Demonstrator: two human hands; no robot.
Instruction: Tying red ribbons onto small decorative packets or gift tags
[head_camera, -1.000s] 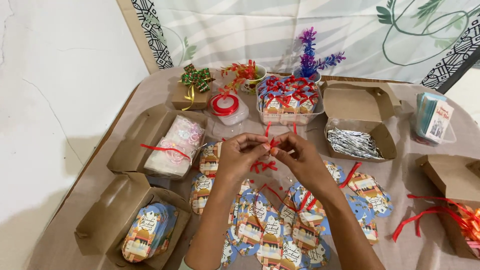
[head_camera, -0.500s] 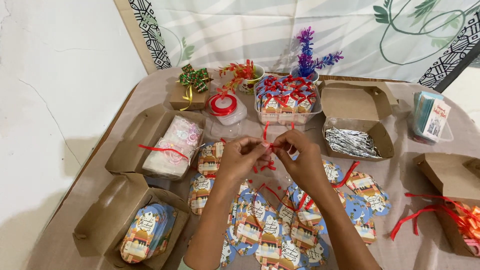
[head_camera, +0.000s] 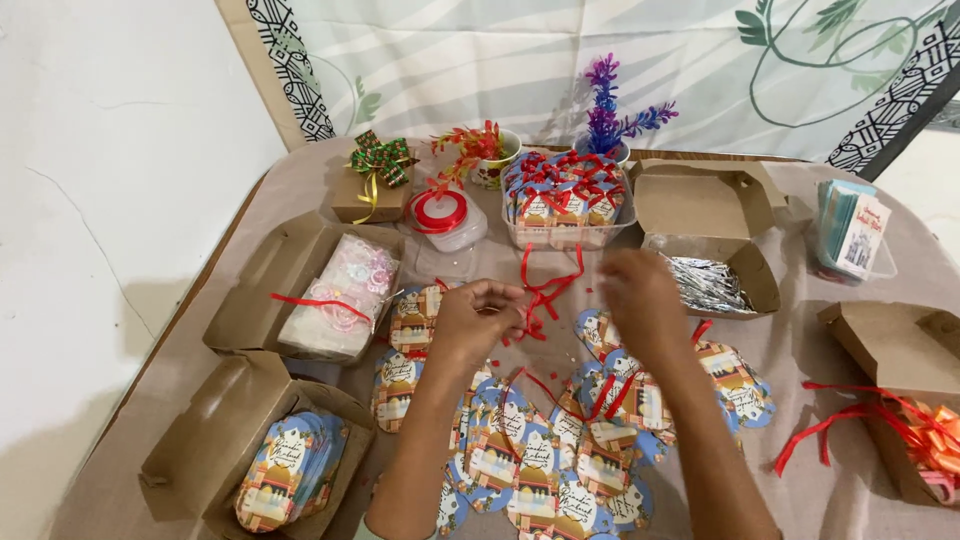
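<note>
Head view: left hand (head_camera: 478, 322) pinching thin red ribbon (head_camera: 545, 292); right hand (head_camera: 640, 300) blurred, grip unclear. Light, limp, slippery; best pinched near ends.

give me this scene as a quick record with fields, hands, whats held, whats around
left hand: fingers pinched on a red ribbon
right hand: raised over the table, blurred, grip unclear
under hands: printed paper tags spread on the table
far side: clear tub of ribboned tags, ribbon spool
left side: brown box of tags
right side: open box with silver strips
</note>
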